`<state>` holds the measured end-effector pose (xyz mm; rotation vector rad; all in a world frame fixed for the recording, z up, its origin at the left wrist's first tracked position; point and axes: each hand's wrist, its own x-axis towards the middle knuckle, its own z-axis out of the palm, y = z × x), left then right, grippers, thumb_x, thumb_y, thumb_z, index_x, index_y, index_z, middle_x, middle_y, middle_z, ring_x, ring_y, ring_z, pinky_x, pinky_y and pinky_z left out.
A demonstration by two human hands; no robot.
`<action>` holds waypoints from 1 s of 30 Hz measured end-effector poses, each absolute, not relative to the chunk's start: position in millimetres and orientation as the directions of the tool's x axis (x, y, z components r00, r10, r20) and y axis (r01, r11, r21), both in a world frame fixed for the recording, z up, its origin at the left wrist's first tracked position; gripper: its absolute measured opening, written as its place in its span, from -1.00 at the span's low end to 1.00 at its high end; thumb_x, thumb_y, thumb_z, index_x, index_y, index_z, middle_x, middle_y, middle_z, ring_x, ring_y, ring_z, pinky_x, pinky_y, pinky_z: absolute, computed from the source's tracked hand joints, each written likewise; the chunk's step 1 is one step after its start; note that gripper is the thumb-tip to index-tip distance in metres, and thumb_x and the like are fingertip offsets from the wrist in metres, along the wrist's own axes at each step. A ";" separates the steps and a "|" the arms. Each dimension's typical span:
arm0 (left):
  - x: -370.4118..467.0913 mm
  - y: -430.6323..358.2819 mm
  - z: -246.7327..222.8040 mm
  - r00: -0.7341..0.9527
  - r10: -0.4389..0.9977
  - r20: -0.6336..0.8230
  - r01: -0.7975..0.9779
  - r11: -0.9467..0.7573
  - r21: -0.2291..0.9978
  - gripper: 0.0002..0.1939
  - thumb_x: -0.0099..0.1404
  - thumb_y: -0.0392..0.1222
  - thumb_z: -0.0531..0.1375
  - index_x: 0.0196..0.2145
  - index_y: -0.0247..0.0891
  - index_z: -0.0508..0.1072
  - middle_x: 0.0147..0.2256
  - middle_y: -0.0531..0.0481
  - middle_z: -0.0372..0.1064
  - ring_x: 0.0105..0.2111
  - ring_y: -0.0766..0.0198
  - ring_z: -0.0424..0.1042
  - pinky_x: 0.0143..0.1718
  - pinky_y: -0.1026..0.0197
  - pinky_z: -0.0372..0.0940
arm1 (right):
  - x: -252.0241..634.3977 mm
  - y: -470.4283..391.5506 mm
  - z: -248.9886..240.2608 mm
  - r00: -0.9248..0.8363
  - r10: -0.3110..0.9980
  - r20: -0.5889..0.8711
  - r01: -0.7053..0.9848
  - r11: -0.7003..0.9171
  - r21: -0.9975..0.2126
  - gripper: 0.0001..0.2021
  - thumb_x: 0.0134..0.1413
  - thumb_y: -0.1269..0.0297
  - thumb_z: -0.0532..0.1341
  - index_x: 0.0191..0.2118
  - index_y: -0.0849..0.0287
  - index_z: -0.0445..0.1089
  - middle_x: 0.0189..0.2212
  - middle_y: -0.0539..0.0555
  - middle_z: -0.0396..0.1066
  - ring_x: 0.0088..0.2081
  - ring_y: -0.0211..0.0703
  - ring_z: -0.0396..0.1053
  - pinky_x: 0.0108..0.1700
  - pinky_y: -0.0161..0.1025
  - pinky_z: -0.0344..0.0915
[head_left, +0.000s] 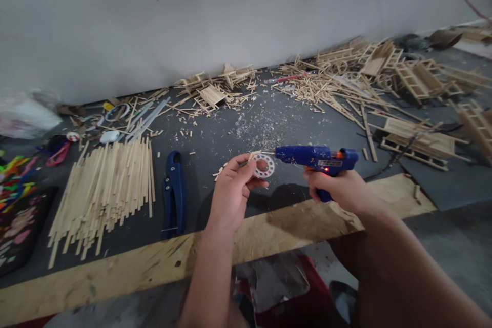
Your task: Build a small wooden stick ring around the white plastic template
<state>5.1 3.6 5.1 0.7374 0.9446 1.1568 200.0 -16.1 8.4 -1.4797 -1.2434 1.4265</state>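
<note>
Near the middle, my left hand (235,184) holds a round white disc (269,165) with a ring of holes, pinched at its left edge. A small piece of wood seems to lie between the fingers at the disc's upper left, too small to tell clearly. My right hand (338,189) is wrapped round the handle of a blue glue gun (307,157), which has a small red light on. The gun points left, its nozzle at the disc's upper edge; I cannot tell if they touch.
Wooden sticks (111,184) lie left, beside a blue cutter (175,192). Small wooden models (423,136) and loose stick pieces (319,89) cover the back and right. A pale wooden strip (154,266) runs along the front edge. Tape rolls (117,111) lie back left.
</note>
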 end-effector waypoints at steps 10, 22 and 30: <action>6.4 4.0 3.1 0.134 0.964 -0.228 -0.421 0.264 0.868 -0.83 0.12 -0.20 0.24 -0.31 -0.28 0.41 -0.39 0.00 0.44 -0.44 0.33 0.40 -0.48 0.29 0.36 | 203.3 -13.9 4.3 -0.075 0.955 -0.287 0.006 -0.288 -0.958 -0.86 -0.12 0.29 0.22 -0.56 0.16 0.25 -0.74 -0.10 0.20 -0.71 -0.31 0.16 -0.62 -0.30 0.09; 6.1 6.5 2.3 0.135 0.957 -0.257 -0.419 0.291 0.860 -0.82 0.11 -0.19 0.24 -0.30 -0.28 0.40 -0.39 0.00 0.44 -0.43 0.31 0.43 -0.51 0.31 0.33 | 215.8 18.1 11.1 0.046 0.970 -0.237 -0.359 -0.205 -0.910 -0.82 -0.11 0.18 0.26 -0.45 0.18 0.33 -0.46 0.07 0.41 -0.56 -0.29 0.26 -0.72 -0.38 0.12; -11.4 16.2 0.4 0.061 0.973 -0.222 -0.405 0.228 0.885 -0.80 0.09 -0.17 0.26 -0.31 -0.27 0.42 -0.36 0.00 0.44 -0.45 0.35 0.41 -0.57 0.36 0.26 | 257.0 33.9 -6.3 0.084 0.908 -0.411 -0.092 -0.403 -0.910 -0.83 -0.12 0.21 0.28 -0.41 0.21 0.43 -0.37 0.14 0.46 -0.40 -0.19 0.39 -0.38 -0.29 0.35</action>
